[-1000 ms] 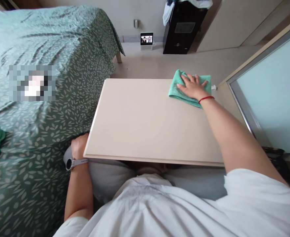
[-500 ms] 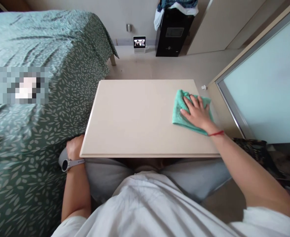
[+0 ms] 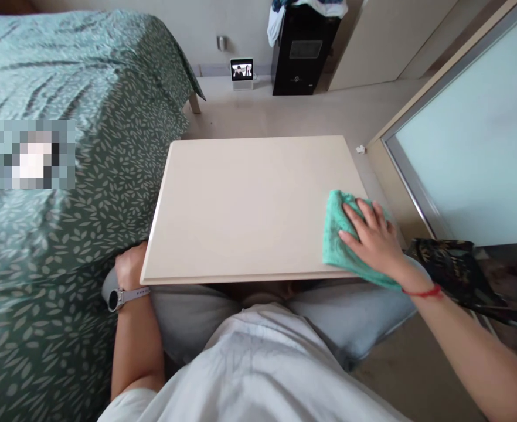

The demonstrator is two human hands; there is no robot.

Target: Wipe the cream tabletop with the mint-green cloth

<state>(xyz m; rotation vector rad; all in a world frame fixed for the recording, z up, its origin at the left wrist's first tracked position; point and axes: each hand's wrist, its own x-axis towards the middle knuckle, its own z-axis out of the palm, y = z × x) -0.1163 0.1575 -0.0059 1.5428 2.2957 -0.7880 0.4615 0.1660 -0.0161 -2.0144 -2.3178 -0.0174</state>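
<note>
My right hand (image 3: pixel 375 237) lies flat with its fingers spread on a green cloth (image 3: pixel 335 234), pressing it against the near right corner of a cream-coloured tabletop (image 3: pixel 241 205). Part of the cloth hangs past the right and front edges. A red string circles the right wrist. At the table's near left corner, my left hand (image 3: pixel 130 266) rests by my left knee, back of the hand up, a watch (image 3: pixel 115 299) on the wrist. Its fingers are bent down and mostly hidden, so their grip cannot be made out.
A bed with a green leaf-patterned cover (image 3: pixel 109 135) stands close on the left. Beyond the table are a small screen (image 3: pixel 242 72) and a black cabinet (image 3: pixel 305 58) with clothes on top. A frosted glass panel (image 3: pixel 473 129) and a dark bag (image 3: pixel 447 264) are on the right.
My right hand and the cloth have moved toward me and slightly right, from the table's right side to its near right corner. My left hand stays in place.
</note>
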